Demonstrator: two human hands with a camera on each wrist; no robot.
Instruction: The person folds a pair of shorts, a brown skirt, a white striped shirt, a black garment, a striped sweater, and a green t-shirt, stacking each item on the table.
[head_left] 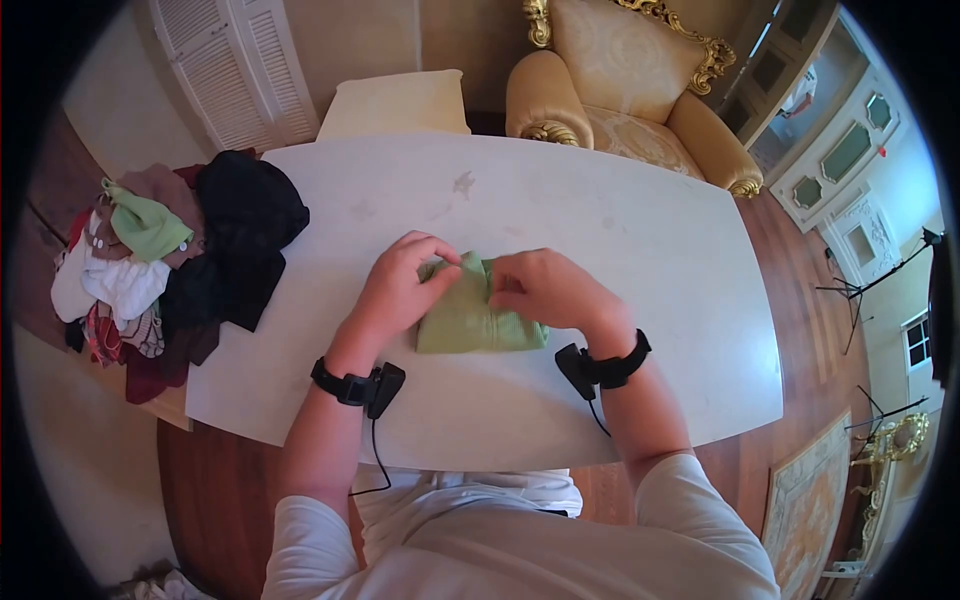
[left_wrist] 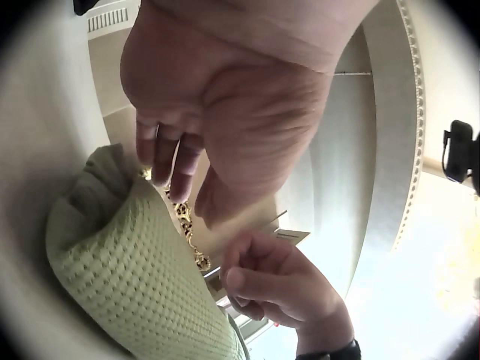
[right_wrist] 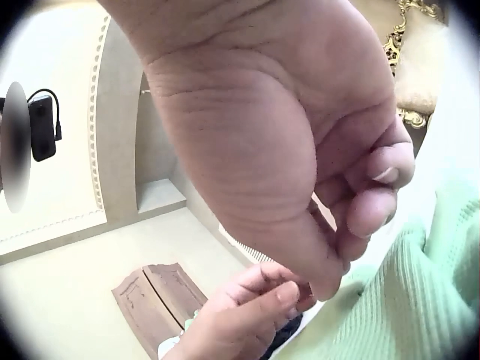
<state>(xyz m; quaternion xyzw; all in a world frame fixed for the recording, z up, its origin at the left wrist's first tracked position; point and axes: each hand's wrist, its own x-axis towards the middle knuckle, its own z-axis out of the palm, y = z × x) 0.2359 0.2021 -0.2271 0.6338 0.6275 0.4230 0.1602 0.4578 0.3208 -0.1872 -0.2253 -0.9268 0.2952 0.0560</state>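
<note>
A green ribbed cloth (head_left: 465, 322), folded into a compact bundle, lies at the middle of the table; its waffle-like texture (left_wrist: 142, 277) fills the lower left of the left wrist view. Over its left edge is my left hand (head_left: 402, 282), fingers loosely bent and nothing seen in them. My right hand (head_left: 550, 290) hovers at the cloth's upper right. In the right wrist view the right hand (right_wrist: 277, 142) has bent fingers with the thumb close to them, beside the green cloth (right_wrist: 397, 300); no fabric shows between them.
A heap of mixed clothes, with a black garment (head_left: 245, 215) and a small green piece (head_left: 148, 225), covers the table's left end. Beyond the white table (head_left: 640, 380) stand a cream-covered seat (head_left: 395, 103) and a gold armchair (head_left: 630, 60).
</note>
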